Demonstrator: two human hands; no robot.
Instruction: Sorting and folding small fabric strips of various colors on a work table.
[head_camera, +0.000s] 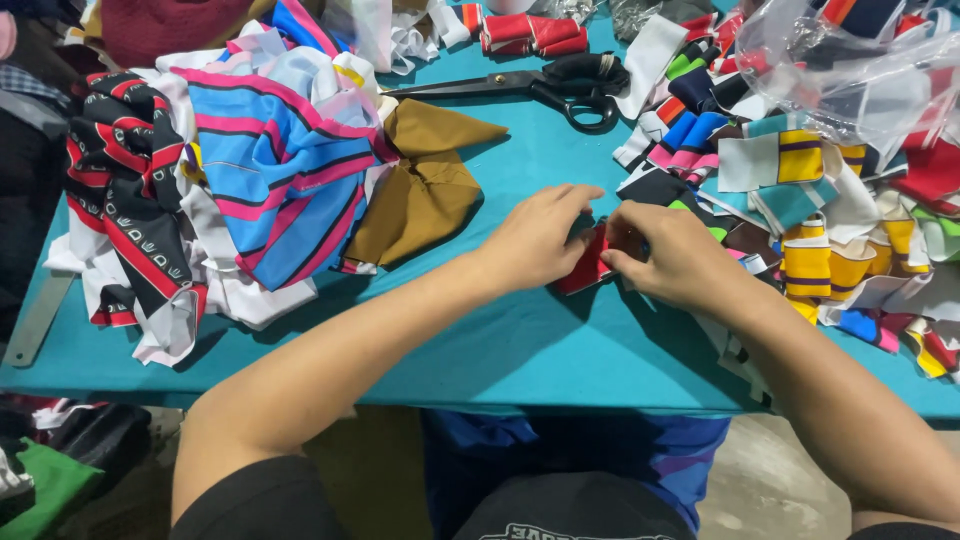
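Both of my hands meet over a small red fabric piece (590, 266) with a dark edge, lying on the teal table (520, 340). My left hand (535, 238) presses and pinches its left side, fingers curled over it. My right hand (668, 250) grips its right end between thumb and fingers. Most of the piece is hidden under my fingers.
Black-handled scissors (560, 85) lie at the back centre. A pile of striped blue-pink, black-red and brown fabric (280, 170) fills the left. Many small coloured rib pieces (810, 200) and a clear plastic bag (850, 60) crowd the right. A metal ruler (40, 315) hangs at the left edge.
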